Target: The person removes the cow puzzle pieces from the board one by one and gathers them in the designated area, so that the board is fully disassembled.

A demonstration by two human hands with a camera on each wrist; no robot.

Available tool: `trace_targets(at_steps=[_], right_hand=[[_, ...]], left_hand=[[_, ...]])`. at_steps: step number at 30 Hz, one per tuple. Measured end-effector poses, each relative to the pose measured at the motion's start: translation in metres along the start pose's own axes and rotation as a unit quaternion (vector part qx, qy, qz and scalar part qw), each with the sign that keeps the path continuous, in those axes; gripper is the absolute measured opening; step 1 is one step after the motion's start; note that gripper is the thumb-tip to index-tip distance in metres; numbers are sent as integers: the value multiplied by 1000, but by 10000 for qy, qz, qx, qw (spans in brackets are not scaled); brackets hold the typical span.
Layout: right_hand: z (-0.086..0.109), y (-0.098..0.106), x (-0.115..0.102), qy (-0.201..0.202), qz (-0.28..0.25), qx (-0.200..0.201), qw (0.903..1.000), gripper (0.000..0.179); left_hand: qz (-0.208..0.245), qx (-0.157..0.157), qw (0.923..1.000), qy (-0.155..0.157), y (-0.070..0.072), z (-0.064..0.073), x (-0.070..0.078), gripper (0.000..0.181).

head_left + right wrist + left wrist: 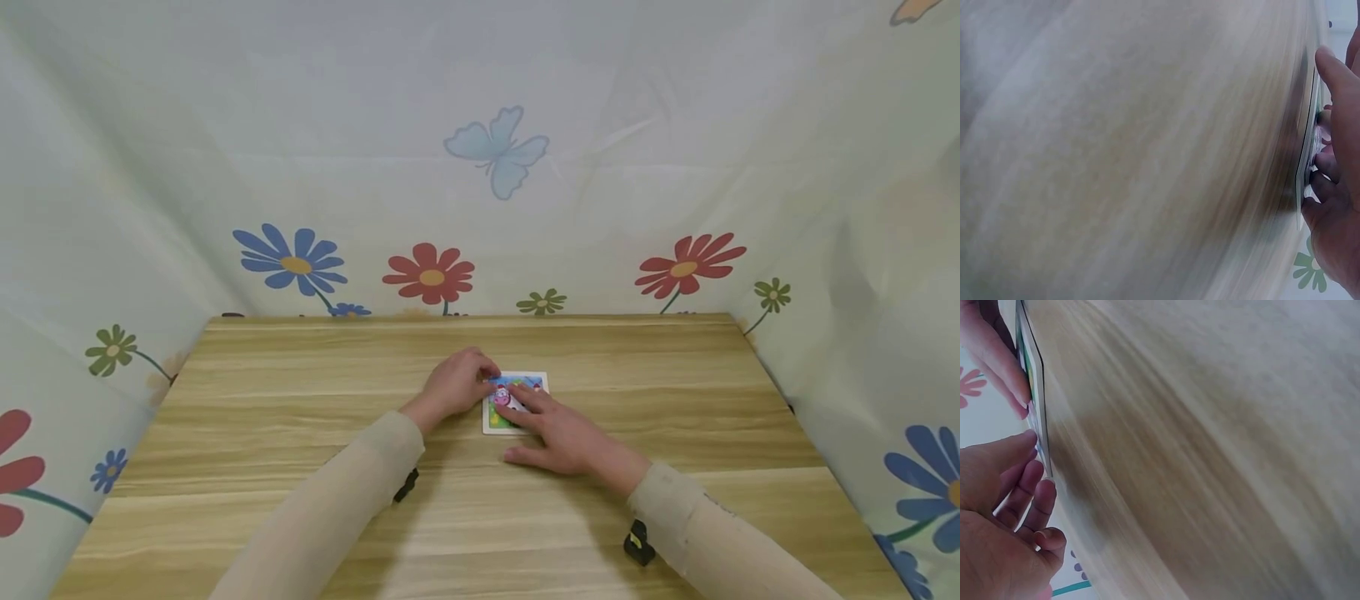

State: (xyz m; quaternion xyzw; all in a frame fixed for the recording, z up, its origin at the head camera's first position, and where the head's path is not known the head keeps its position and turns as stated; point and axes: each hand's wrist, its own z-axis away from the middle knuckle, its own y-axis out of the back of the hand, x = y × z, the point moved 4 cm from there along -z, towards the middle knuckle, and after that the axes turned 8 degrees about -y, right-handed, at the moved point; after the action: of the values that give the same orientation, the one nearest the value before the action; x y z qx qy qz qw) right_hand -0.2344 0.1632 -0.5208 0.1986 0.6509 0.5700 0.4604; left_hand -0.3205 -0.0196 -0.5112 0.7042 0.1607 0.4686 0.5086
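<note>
- Picture board (498, 419) lies on the tabletop, toward its far half and close to the middle from side to side, with both hands at it.
- Pale cloth (360, 100) rises behind the table and along both sides, printed with flowers and a light blue butterfly (498, 154).
- Wooden table (300, 375) with streaky light and darker grain fills the lower part of the head view.
- Two beige sleeves, the left one (322, 500) and the right one (720, 533), reach in from the near side.
- Right hand (566, 435): not gripping, fingers spread and resting over the board's face from the right, thumb out to the side, off the board.
- Left hand (455, 383): fingers bent, thumb and fingertips at the board's left edge near the far corner; I cannot tell whether they pinch it or just touch it.
- Black devices sit under the wrists, one at the left (406, 485), another at the right (639, 543).
- Pink-nosed animal (502, 398) shows on the board's white-bordered picture, partly covered by the right fingers.
</note>
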Motion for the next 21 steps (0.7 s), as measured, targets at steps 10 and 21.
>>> trace_targets(at_steps=[10, 21], right_hand=[[0, 1, -1, 10, -51, 20, 10000, 76], [2, 6, -5, -25, -183, 5, 9998, 73]], left_hand=[[170, -26, 9998, 47, 0, -1, -1, 19], [33, -114, 9999, 51, 3, -2, 2, 17]])
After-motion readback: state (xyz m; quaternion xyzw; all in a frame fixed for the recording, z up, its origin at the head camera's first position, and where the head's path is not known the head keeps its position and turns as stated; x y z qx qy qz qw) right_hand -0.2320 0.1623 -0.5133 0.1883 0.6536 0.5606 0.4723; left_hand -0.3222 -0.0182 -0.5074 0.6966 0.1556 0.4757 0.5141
